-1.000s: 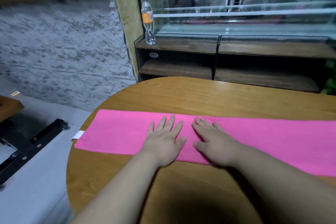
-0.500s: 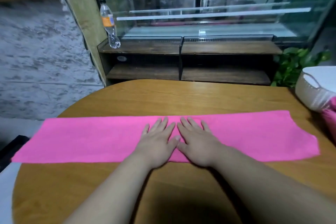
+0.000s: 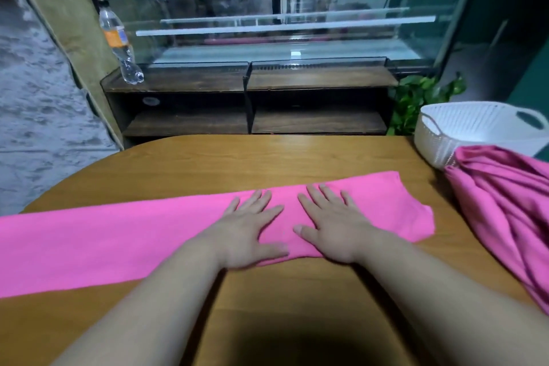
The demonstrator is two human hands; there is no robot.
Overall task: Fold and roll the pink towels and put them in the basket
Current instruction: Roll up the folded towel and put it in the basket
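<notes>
A pink towel (image 3: 98, 244), folded into a long flat strip, lies across the round wooden table (image 3: 267, 154). Its left end runs out of view. My left hand (image 3: 249, 229) and my right hand (image 3: 332, 226) lie flat on the strip side by side, fingers straight and spread, palms down near its right end. A white woven basket (image 3: 463, 131) with handle holes stands at the table's far right. A bunched pile of pink towels (image 3: 505, 205) lies in front of the basket, against its wall.
Behind the table stands a dark wooden shelf unit (image 3: 252, 107) with glass above it. A plastic bottle (image 3: 120, 44) with an orange label stands on its left end. A green plant (image 3: 416, 98) grows beside the basket.
The view has swung to the right, bringing the basket and the towel pile into sight. Both hands have slid right along the strip, from its middle toward its right end.
</notes>
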